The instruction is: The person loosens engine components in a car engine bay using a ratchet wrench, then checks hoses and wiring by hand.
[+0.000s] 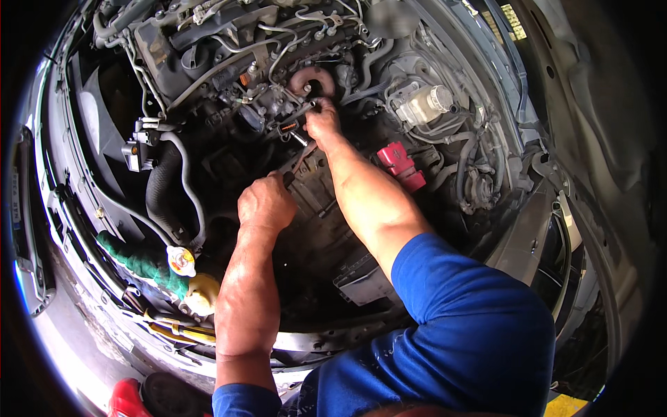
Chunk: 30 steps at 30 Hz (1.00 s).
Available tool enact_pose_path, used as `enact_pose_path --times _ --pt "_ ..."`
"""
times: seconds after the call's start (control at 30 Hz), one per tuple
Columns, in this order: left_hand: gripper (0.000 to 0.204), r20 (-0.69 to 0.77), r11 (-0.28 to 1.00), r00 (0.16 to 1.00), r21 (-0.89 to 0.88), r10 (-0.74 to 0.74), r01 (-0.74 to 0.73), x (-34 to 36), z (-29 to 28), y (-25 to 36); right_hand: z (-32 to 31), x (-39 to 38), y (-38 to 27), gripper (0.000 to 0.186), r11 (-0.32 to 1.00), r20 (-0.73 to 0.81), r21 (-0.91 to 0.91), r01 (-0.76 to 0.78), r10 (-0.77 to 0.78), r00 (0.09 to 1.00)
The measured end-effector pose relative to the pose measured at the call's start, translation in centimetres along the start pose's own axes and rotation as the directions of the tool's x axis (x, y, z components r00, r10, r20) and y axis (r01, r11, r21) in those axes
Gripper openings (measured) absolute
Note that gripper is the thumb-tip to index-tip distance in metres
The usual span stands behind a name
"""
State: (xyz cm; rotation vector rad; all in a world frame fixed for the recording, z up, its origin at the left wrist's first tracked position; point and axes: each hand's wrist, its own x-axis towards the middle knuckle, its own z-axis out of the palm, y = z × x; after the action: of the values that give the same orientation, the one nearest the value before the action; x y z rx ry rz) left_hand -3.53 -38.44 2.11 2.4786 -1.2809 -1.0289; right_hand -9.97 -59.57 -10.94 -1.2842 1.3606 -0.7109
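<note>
Both my arms reach into an open engine bay. My left hand [267, 203] is closed in a fist round the dark handle of a slim tool [300, 164]. The tool's thin, rusty-brown shaft points up and right, toward my right wrist. Its exact kind cannot be made out. Farther in, my right hand [322, 123] is closed, fingers bent beside a short dark tube end [313, 105]. What its fingers grip is mostly hidden. A short shiny metal rod [299, 138] shows just left of that hand. A rusty curved pipe [313, 78] arches right behind it.
The engine [208, 52] with metal lines fills the far left. A fluid reservoir [425, 104] and a red cover [401, 167] lie right of my right forearm. At the near left are a ribbed black hose [164, 184], a capped yellowish bottle neck [202, 295] and green cloth [142, 264].
</note>
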Motion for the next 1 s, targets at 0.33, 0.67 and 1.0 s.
enact_pose_path --times 0.33,0.67,1.0 --pt "0.030 0.011 0.999 0.999 0.014 0.033 -0.033 -0.5 -0.7 0.3 -0.2 0.9 1.3 0.022 0.996 0.072 0.084 -0.024 0.018 0.997" --pt "0.030 0.004 0.994 0.994 -0.013 0.110 -0.110 0.2 -0.7 3.7 -4.3 5.8 3.0 0.016 0.980 -0.112 -0.167 0.105 -0.125 0.986" --pt "0.028 -0.042 1.000 0.999 -0.019 0.019 -0.020 -0.1 -0.1 0.3 0.7 2.8 3.8 0.009 0.982 -0.040 -0.053 0.184 -0.186 0.982"
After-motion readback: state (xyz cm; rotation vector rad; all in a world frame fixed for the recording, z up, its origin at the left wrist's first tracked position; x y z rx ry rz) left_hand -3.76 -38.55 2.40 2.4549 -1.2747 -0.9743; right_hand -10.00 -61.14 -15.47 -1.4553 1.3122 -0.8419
